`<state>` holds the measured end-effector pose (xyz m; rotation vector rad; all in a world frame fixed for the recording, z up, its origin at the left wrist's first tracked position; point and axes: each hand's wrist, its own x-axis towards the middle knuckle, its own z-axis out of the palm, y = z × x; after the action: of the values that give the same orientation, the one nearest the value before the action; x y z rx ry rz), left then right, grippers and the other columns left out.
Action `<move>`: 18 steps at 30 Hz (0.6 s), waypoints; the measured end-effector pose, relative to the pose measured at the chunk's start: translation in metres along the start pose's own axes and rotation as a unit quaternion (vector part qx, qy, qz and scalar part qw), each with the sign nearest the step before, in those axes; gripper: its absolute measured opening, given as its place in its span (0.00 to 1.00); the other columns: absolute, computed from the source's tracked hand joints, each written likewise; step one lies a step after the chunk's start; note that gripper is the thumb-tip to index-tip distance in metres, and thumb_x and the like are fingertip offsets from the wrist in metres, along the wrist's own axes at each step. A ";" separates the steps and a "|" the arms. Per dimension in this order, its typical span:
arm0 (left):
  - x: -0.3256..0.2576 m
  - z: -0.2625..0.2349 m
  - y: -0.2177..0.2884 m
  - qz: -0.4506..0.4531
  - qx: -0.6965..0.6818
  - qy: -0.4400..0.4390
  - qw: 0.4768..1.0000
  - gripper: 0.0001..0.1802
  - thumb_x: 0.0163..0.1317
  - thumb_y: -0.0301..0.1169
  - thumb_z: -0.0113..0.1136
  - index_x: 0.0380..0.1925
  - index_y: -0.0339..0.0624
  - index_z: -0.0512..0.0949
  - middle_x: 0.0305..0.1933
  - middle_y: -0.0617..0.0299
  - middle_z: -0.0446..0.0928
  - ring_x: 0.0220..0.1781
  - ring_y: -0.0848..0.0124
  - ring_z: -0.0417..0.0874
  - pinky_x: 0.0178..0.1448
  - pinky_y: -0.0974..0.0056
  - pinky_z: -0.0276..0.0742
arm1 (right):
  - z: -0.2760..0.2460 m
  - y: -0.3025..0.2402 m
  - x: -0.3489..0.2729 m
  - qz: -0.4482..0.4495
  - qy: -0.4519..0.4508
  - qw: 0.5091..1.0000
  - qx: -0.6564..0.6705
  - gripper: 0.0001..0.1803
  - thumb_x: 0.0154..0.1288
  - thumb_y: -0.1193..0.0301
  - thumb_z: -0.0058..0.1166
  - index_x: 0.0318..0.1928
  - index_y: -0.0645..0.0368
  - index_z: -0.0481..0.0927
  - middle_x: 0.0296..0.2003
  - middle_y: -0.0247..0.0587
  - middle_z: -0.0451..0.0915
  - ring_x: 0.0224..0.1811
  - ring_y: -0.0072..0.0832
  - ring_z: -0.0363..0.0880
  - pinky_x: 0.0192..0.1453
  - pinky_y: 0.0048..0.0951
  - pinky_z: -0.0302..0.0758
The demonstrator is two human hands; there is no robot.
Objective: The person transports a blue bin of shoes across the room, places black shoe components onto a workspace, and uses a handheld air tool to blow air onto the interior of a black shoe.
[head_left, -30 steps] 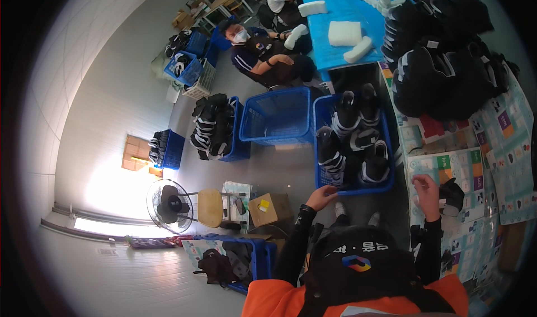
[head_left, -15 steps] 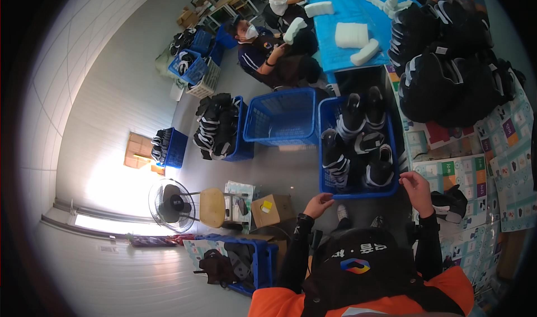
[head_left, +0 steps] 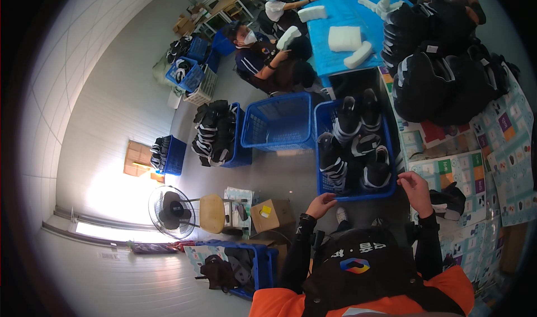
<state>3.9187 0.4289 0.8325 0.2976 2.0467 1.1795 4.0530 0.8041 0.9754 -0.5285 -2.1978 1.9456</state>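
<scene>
A blue plastic basket [head_left: 358, 196] stands in front of me, holding black shoe uppers with white stripes [head_left: 376, 170] in stacks. My left hand [head_left: 320, 206] is at its near left corner, fingers stretched toward the rim; whether they touch it I cannot tell. Beside the near right corner my right hand [head_left: 415, 190] hangs with loosely bent fingers, thumb and fingertips apart. I see nothing held in either hand. A lone dark shoe upper [head_left: 449, 201] lies on the printed sheets to the right of my right hand.
Left of the basket stands another blue basket [head_left: 278, 146], then one piled with uppers [head_left: 215, 132]. A seated co-worker [head_left: 265, 60] handles a white padded piece beside the blue-covered table [head_left: 330, 65]. Black uppers [head_left: 425, 85] heap at right. A fan [head_left: 172, 208], chair and carton [head_left: 272, 214] stand left.
My view has shifted slightly. Both hands stay nearly in place by the basket. The seated co-worker's head and hands have moved a little with the white piece.
</scene>
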 end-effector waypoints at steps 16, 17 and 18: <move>-0.059 0.011 0.203 0.275 0.117 -0.022 0.954 0.35 0.68 0.23 0.64 0.75 0.44 0.66 0.46 0.57 0.84 0.43 0.71 0.83 0.50 0.64 0.79 | 0.028 -0.109 0.015 0.025 -0.424 0.872 0.242 0.51 0.71 0.70 0.57 0.82 0.54 0.37 0.45 0.38 0.81 0.25 0.11 0.71 0.26 0.16 0.67; -0.065 0.008 0.219 0.350 0.133 -0.005 0.927 0.39 0.66 0.20 0.64 0.76 0.44 0.63 0.42 0.58 0.83 0.41 0.71 0.82 0.50 0.64 0.79 | 0.032 -0.116 0.017 0.041 -0.422 0.868 0.259 0.52 0.71 0.65 0.59 0.82 0.57 0.37 0.49 0.39 0.81 0.25 0.12 0.72 0.26 0.17 0.68; -0.069 0.005 0.231 0.400 0.164 -0.003 0.902 0.41 0.65 0.19 0.64 0.77 0.45 0.62 0.41 0.59 0.83 0.40 0.71 0.81 0.50 0.65 0.79 | 0.037 -0.122 0.017 0.007 -0.524 0.769 0.365 0.54 0.71 0.57 0.59 0.81 0.62 0.37 0.58 0.46 0.76 0.25 0.14 0.72 0.26 0.18 0.68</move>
<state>3.9342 0.5232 1.0542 1.4090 2.1686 1.2513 4.0052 0.7647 1.0881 0.8733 -1.4027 3.2841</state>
